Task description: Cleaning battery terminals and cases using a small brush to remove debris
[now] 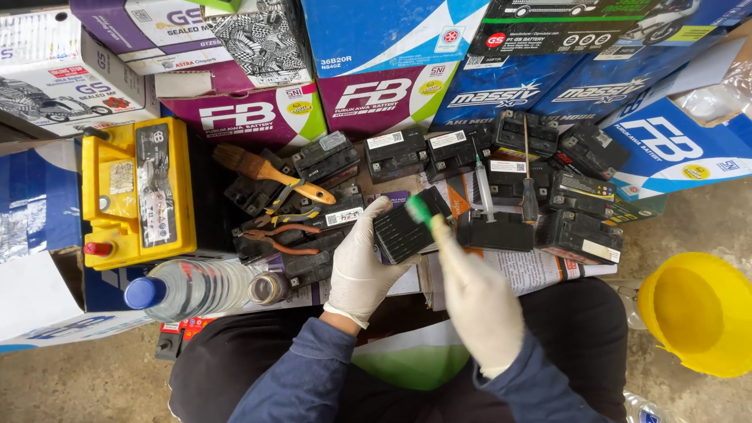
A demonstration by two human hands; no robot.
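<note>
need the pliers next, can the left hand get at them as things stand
Probably not at once: the left hand is gripping a small black battery. The orange-handled pliers lie uncovered just beside it, nothing between.

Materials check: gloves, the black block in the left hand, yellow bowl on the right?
Gloves: thin latex or nitrile by the look, off-white, matte, wrinkled at the fingers. Block: moulded black plastic, dull, ribbed side. Bowl: yellow plastic, smooth, faint sheen, even colour throughout.
</note>
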